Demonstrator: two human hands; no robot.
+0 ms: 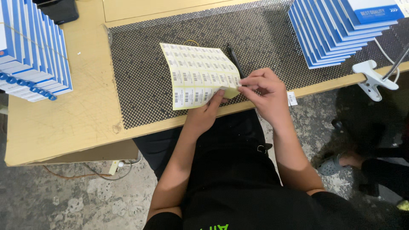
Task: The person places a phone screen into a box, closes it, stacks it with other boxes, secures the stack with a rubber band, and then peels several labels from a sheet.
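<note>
Label sheet [194, 74], yellow-backed with rows of white barcode stickers, lies on the dark perforated mat [140, 72] near the front edge of the wooden surface [76, 115]. Left hand [206, 113] pinches the sheet's lower right corner, thumb on top. Right hand [262, 91] meets it there, fingertips closed on a single sticker at that corner. Black pen [234, 59] just beside the sheet. Blue-and-white box stacks far left [32, 55] and far right [336, 30]. White clamp [372, 79] grips the surface edge.
</note>
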